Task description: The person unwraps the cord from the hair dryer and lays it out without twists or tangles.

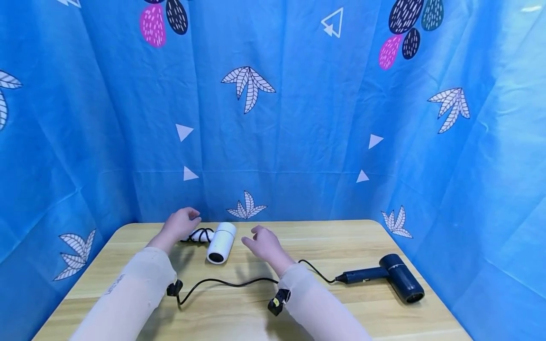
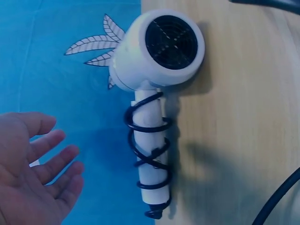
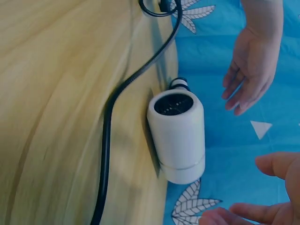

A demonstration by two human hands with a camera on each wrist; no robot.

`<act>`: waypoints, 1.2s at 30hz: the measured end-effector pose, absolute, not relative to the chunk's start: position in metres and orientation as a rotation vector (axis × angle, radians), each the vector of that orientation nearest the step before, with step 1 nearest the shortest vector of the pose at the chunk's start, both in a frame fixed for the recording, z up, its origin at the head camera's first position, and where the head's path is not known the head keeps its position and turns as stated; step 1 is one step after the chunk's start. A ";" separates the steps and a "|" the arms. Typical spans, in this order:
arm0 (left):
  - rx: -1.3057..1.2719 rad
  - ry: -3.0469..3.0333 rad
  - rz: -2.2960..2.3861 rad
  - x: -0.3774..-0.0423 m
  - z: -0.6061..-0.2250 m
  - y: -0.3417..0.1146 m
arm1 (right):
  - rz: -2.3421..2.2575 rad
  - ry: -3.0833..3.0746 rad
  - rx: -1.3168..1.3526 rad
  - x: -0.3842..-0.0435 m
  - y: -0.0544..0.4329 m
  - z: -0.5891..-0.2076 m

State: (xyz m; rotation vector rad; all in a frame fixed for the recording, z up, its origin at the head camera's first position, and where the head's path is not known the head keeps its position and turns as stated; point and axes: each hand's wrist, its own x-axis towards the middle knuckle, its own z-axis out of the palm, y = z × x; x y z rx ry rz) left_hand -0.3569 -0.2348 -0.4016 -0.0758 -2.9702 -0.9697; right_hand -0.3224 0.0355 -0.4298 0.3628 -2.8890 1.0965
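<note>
A white hair dryer [image 1: 222,242] lies near the table's far edge, between my two hands. Its black cord [image 2: 151,126] is wound round the handle [image 2: 151,140], which points left. My left hand [image 1: 181,223] hovers just beyond the handle end; in the left wrist view this hand [image 2: 40,164] has loosely bent fingers and touches nothing. To the right of the dryer's barrel [image 3: 180,140] is my right hand [image 1: 265,244], apart from it. Thumb and fingers of the right hand [image 3: 267,201] are spread with nothing between them.
A dark blue hair dryer [image 1: 401,279] lies at the table's right side. Its black cord [image 1: 232,284] runs left across the wooden table [image 1: 222,322], passing beneath my right arm. A blue patterned curtain [image 1: 273,142] stands behind the table and along both sides.
</note>
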 end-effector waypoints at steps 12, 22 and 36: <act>-0.062 -3.066 -0.928 -0.358 -0.408 -0.230 | 1.263 -2.931 0.279 -0.324 0.011 -0.430; 0.028 -3.120 -0.876 -0.363 -0.415 -0.226 | 1.399 -2.931 0.271 -0.326 -0.005 -0.432; 0.104 -3.161 -0.726 -0.366 -0.436 -0.226 | 1.408 -2.928 0.213 -0.325 -0.031 -0.444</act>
